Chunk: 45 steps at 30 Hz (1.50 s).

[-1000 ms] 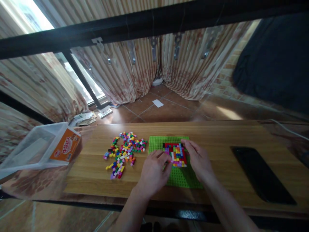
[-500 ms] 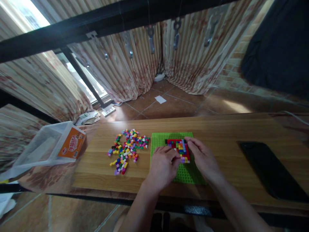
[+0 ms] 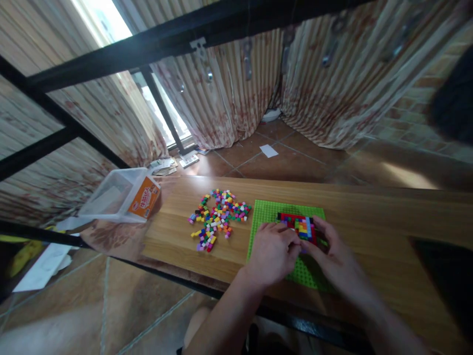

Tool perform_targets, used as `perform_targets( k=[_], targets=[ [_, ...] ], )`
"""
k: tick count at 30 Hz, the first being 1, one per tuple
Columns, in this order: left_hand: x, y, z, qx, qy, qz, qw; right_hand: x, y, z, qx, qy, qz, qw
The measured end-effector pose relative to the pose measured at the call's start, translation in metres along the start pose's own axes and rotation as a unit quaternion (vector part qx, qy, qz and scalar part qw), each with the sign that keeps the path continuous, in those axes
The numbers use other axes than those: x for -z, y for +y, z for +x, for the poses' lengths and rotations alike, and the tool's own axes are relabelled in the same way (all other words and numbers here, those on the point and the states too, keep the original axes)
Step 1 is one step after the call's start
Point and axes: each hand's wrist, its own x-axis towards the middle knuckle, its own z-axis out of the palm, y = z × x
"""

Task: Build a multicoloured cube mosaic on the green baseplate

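A green studded baseplate [image 3: 269, 209] lies on the wooden table, bearing a block of small colourful building bricks [image 3: 303, 227] with red and black along its edges. Over the near left of that block is my left hand [image 3: 275, 249], its fingers pinched together; whatever is between them is hidden. My right hand [image 3: 334, 251] curls round the block's right side, thumb at the near edge and fingers at the far right corner. The two hands meet near the block's front, covering part of it. Left of the plate, many loose bricks [image 3: 221, 212] are spread in a pile.
A clear plastic box [image 3: 111, 195] with an orange label stands beyond the table's left end. At the right lies a dark flat object [image 3: 439, 276]. A black metal bar [image 3: 166, 42] crosses above, before curtains.
The view has swung left, so the table things appear farther right. My right thumb has come in to the block's near edge, close to my left fingertips.
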Motion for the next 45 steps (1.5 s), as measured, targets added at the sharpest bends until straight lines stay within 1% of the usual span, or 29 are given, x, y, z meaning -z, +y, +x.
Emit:
perform_targets(
  k=[6,11,15,18,21,23,25,27,29,30,32,34,36,41,45],
  targets=[
    [-0.004,-0.001,0.000,0.010,-0.003,0.007,1.000,0.001,0.005,0.003,-0.014,-0.013,-0.016,1.000],
    [-0.005,-0.002,0.000,0.003,0.006,0.009,1.000,0.000,0.007,0.004,-0.007,-0.016,-0.018,1.000],
    [-0.005,-0.004,0.000,-0.011,0.002,-0.003,1.000,0.000,0.013,0.005,-0.002,-0.019,-0.030,0.999],
    [0.000,-0.007,-0.002,-0.037,-0.003,-0.035,0.999,0.001,0.015,0.005,0.015,-0.021,-0.043,0.999],
    [0.015,-0.016,-0.005,-0.047,-0.010,-0.079,0.996,0.004,0.013,0.003,0.026,-0.016,-0.070,0.997],
    [0.031,-0.028,-0.009,-0.018,-0.012,-0.102,0.995,0.005,0.010,0.002,0.041,-0.003,-0.086,0.995],
    [0.051,-0.044,-0.015,0.048,-0.007,-0.104,0.993,0.006,0.006,0.003,0.064,0.000,-0.098,0.993],
    [0.073,-0.062,-0.024,0.122,0.002,-0.093,0.988,0.005,0.003,0.004,0.080,-0.014,-0.113,0.990],
    [0.091,-0.077,-0.033,0.202,-0.005,-0.070,0.977,0.003,0.001,0.005,0.088,-0.031,-0.132,0.987],
    [0.098,-0.082,-0.038,0.231,-0.016,-0.057,0.971,0.002,0.001,0.006,0.090,-0.037,-0.140,0.985],
    [0.105,-0.089,-0.045,0.254,-0.036,-0.039,0.966,0.000,0.001,0.008,0.094,-0.043,-0.151,0.983],
    [0.105,-0.090,-0.047,0.251,-0.055,-0.015,0.966,-0.002,0.001,0.009,0.091,-0.038,-0.156,0.983],
    [0.100,-0.088,-0.046,0.245,-0.063,0.019,0.967,-0.003,0.001,0.009,0.084,-0.028,-0.152,0.984],
    [0.083,-0.080,-0.039,0.262,-0.041,0.113,0.958,-0.006,-0.001,0.009,0.077,-0.015,-0.153,0.985],
    [0.075,-0.079,-0.037,0.279,-0.032,0.150,0.948,-0.006,0.000,0.009,0.083,-0.016,-0.156,0.984]
  ],
)
